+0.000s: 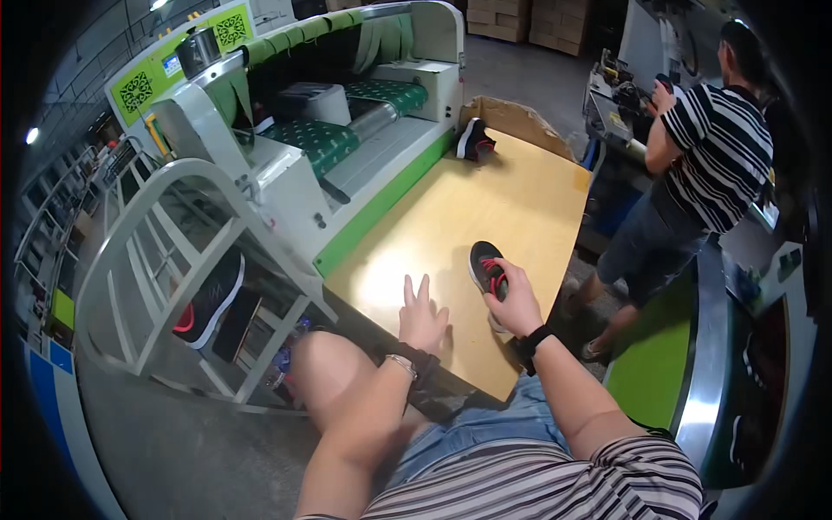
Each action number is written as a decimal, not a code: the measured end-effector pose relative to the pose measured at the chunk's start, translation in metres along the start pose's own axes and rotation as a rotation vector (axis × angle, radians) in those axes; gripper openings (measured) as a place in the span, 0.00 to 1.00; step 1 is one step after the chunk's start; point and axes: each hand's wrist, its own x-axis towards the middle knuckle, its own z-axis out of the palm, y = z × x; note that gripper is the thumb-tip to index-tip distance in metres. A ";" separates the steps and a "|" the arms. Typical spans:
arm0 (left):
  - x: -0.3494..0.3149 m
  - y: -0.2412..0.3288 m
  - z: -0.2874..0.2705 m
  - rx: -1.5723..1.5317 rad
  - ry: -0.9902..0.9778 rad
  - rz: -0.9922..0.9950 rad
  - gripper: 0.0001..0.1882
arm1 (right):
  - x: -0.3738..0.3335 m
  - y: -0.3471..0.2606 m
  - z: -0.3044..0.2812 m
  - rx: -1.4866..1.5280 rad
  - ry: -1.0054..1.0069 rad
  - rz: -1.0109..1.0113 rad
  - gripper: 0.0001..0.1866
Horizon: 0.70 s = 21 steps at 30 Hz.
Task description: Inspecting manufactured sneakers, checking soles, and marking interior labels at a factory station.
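A dark sneaker with red laces and a white sole edge [483, 258] is on the pale wooden tabletop [459, 227] in front of me. My right hand [517, 305] grips it around the laces and upper, covering its nearer part. To the left, my left hand [423, 322] is empty, its fingers spread just over the board. At the board's far end stands another dark sneaker with a white sole [473, 140], apart from both hands.
Left of the board runs a green-and-white conveyor machine [373, 221] with a patterned green belt [321, 143]. A grey metal rack [186, 260] at my left bears a dark shoe [211, 299]. A person in a striped shirt [719, 143] stands at the right beside another machine.
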 end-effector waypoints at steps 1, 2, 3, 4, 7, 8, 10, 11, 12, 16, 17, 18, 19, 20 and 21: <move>0.002 0.006 0.004 0.013 -0.042 0.003 0.40 | -0.001 0.001 -0.007 0.001 -0.006 0.035 0.33; 0.003 0.009 0.010 0.009 -0.049 0.015 0.40 | -0.002 0.003 -0.014 -0.003 -0.005 0.051 0.33; 0.001 0.011 0.013 0.013 -0.052 0.023 0.41 | -0.005 0.003 -0.017 0.001 -0.006 0.066 0.33; 0.000 0.011 0.014 0.016 -0.052 0.029 0.41 | -0.006 0.003 -0.018 0.006 -0.010 0.077 0.33; -0.005 0.007 0.012 -0.003 -0.053 0.042 0.41 | -0.011 0.005 -0.013 -0.021 -0.034 0.089 0.36; -0.003 0.009 0.013 -0.009 -0.046 0.048 0.42 | -0.009 0.006 -0.014 0.006 -0.002 0.088 0.38; -0.007 0.007 0.010 0.003 -0.064 0.031 0.42 | -0.012 0.004 -0.009 0.084 0.042 0.126 0.42; -0.003 -0.003 0.017 0.034 -0.014 0.089 0.42 | -0.010 0.004 -0.010 0.147 0.013 0.183 0.45; -0.005 0.000 0.012 0.018 -0.039 0.046 0.42 | -0.012 0.002 -0.006 0.224 0.014 0.208 0.47; -0.001 -0.001 0.010 -0.011 -0.056 0.045 0.42 | -0.010 0.008 -0.006 0.284 -0.005 0.169 0.48; -0.002 -0.002 0.012 -0.007 -0.054 0.056 0.42 | -0.012 0.010 -0.006 0.282 -0.007 0.161 0.48; 0.000 -0.001 0.014 0.007 -0.054 0.064 0.42 | -0.011 0.008 -0.007 0.305 -0.008 0.174 0.48; 0.000 -0.001 0.016 0.022 -0.054 0.071 0.42 | -0.012 0.006 -0.009 0.328 -0.009 0.188 0.48; 0.000 -0.001 0.017 0.037 -0.054 0.077 0.42 | -0.013 0.005 -0.011 0.352 -0.011 0.201 0.49; 0.001 0.003 0.015 0.035 -0.064 0.064 0.41 | -0.015 0.009 -0.010 0.401 -0.005 0.144 0.50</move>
